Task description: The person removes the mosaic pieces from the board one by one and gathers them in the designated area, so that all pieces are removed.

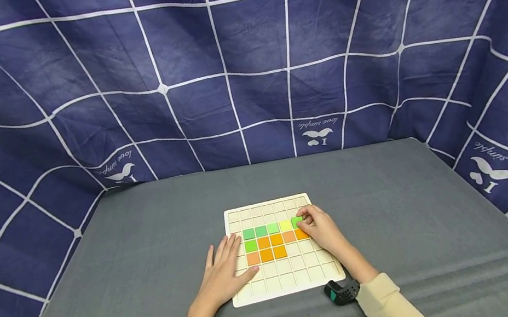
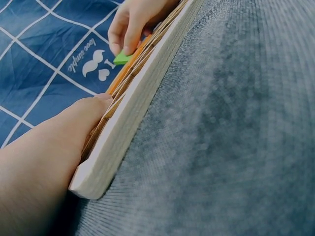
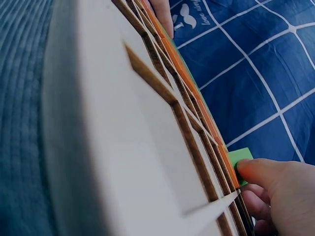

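Note:
A pale wooden grid board (image 1: 283,282) lies on the grey table, with square tiles in some of its cells. My right hand (image 1: 321,230) pinches a light green tile (image 3: 240,156) between thumb and fingers, at the right end of the top row of tiles. In the right wrist view that tile stands tilted above the board's surface. My left hand (image 1: 222,274) rests on the board's left edge, fingers straight and spread, thumb over the lower left cells. Between the hands sit green tiles, a yellow tile (image 1: 285,225) and several orange tiles (image 1: 266,255).
The grey table (image 1: 154,224) spreads around the board. A dark blue curtain (image 1: 254,97) with white lines hangs behind it and at both sides. Each wrist wears a black band (image 1: 342,292).

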Motion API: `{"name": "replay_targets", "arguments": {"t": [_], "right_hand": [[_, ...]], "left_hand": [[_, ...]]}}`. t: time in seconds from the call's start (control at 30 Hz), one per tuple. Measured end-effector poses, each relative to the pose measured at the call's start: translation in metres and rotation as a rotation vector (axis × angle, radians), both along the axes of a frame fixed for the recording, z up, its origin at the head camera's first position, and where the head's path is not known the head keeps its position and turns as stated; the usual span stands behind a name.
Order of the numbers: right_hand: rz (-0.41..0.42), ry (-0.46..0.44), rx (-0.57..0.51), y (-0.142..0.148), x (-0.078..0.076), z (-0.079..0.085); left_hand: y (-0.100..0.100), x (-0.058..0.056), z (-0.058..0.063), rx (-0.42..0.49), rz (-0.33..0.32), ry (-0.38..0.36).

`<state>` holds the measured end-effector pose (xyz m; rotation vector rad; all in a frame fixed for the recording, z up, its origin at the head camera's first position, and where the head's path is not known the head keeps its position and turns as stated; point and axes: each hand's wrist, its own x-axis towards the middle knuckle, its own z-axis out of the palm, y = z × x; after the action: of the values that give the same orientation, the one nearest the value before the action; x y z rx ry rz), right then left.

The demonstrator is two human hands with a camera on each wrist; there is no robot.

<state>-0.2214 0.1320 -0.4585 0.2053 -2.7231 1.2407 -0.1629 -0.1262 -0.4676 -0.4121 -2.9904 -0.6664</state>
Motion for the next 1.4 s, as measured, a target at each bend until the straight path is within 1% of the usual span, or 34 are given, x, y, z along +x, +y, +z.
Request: {"name": "replay_targets", "arguments": {"t": [0.23,0.37,0.57,0.67,0.87,1.0,1.1,1.27,1.4], "right_hand": [[0.008,-0.022,-0.012,-0.001,0.001,0.004],[-0.001,-0.052,-0.051,0.004,0.001,0.01],[-0.048,-0.111,-0.13,0.026,-0.006,0.017],[-0.095,-0.132,-0.156,0.04,-0.01,0.018],[-0.176,-0.117,-0.12,0.058,-0.013,0.013],[-0.193,-0.111,-0.069,0.061,-0.012,0.007],[-0.188,-0.08,-0.015,0.061,-0.012,0.005],[-0.188,-0.01,0.066,0.06,-0.012,0.005],[-0.186,0.014,0.108,0.059,-0.012,0.005]], "left_hand": [[-0.001,0.001,0.002,0.0,0.004,-0.008],[-0.001,0.001,0.001,0.01,-0.002,-0.015],[-0.002,0.0,0.001,0.015,-0.012,0.003],[-0.002,0.0,0.001,0.015,-0.01,0.002],[-0.001,0.001,0.0,0.022,-0.009,0.002],[-0.002,0.002,-0.001,0.03,-0.008,0.0],[-0.002,0.003,-0.002,0.023,-0.004,-0.003],[-0.001,0.001,-0.001,0.01,-0.001,0.024],[-0.001,0.001,-0.001,0.013,-0.001,0.019]]}}
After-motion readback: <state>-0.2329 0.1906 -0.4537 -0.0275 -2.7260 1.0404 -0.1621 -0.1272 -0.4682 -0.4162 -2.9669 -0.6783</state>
